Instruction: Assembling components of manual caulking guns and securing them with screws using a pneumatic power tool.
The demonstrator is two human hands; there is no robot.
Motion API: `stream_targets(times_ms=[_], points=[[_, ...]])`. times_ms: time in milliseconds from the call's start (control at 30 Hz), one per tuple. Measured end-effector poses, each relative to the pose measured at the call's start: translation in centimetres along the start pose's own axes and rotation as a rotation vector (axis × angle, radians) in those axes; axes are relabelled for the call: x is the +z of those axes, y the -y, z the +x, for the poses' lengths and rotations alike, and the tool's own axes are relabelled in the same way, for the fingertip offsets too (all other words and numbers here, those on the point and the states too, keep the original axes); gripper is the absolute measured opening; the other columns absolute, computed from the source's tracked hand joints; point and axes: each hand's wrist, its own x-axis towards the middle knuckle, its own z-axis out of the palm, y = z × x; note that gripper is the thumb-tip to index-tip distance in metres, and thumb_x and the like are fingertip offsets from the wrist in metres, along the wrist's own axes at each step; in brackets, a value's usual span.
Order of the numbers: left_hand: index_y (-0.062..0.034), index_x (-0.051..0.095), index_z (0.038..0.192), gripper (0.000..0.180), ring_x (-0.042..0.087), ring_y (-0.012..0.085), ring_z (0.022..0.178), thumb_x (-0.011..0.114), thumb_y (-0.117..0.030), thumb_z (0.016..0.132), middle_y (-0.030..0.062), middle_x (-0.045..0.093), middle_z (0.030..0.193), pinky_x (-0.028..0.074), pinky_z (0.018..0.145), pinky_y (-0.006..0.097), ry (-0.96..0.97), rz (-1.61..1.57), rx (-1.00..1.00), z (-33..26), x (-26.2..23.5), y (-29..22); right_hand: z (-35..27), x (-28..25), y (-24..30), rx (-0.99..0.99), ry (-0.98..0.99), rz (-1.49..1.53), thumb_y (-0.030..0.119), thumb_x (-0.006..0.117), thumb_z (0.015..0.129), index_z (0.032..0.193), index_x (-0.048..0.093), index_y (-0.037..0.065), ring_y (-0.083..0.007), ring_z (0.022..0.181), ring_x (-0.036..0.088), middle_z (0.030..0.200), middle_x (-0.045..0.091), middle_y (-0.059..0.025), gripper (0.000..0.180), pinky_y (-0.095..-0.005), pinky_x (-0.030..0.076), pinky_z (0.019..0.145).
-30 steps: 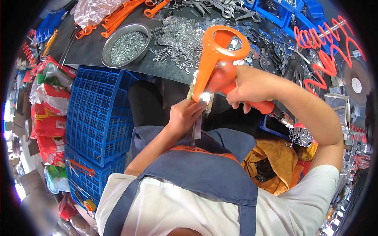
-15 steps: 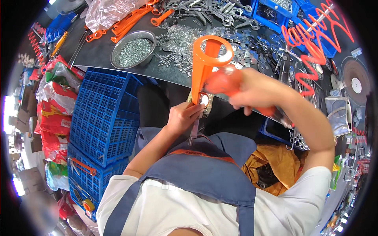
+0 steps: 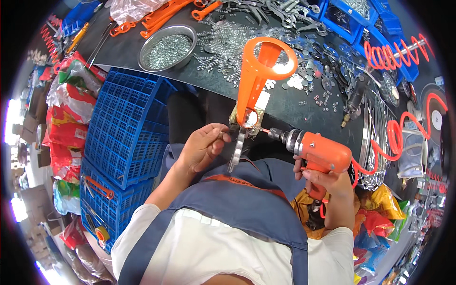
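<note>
An orange piece (image 3: 251, 90) with a wide ring at its upper end stands at the table's front edge, its lower end in a small fixture (image 3: 261, 102). From that lower end a narrow metal strip (image 3: 237, 151) hangs toward my apron. My right hand (image 3: 323, 179) grips a red-orange power screwdriver (image 3: 324, 151) by its handle. Its bit points left, and the tip is at or close to the orange piece's lower end. Just left of that end is my left hand (image 3: 203, 148), thumb and fingers pinched together; what they hold, if anything, is too small to make out.
A metal bowl (image 3: 190, 42) of small shiny parts stands on the dark table beside loose springs (image 3: 223, 40) and discs. Blue crates (image 3: 126, 128) are stacked at my left. A red coiled hose (image 3: 395, 135) runs along the right, near thin metal rods (image 3: 368, 142).
My right hand has brought the screwdriver down and right from beside the orange piece, turning it to point left. My left hand has come off the piece's lower end and moved left.
</note>
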Motion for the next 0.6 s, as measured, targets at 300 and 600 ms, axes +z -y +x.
stream_targets(times_ms=[300, 600], points=[[0.0029, 0.06, 0.107, 0.021, 0.051, 0.0088, 0.071, 0.058, -0.009, 0.09, 0.006, 0.059, 0.085, 0.042, 0.061, 0.018, 0.27, -0.194, -0.1, -0.5, 0.4, 0.4, 0.5, 1.8, -1.5, 0.01, 0.106, 0.123, 0.001, 0.066, 0.078, 0.109, 0.057, -0.002, -0.017, 0.072, 0.063, 0.086, 0.063, -0.0112, 0.033, -0.0275, 0.05, 0.059], [0.0013, 0.062, 0.1, 0.016, 0.048, 0.0107, 0.067, 0.061, -0.007, 0.087, 0.0066, 0.059, 0.082, 0.039, 0.062, 0.022, 0.262, -0.217, -0.005, -0.2, -0.6, 0.7, 0.8, 3.2, -1.7, 0.056, 0.028, 0.157, 0.001, 0.069, 0.075, 0.103, 0.061, -0.002, -0.016, 0.072, 0.062, 0.083, 0.064, -0.0107, 0.029, -0.0266, 0.049, 0.061]])
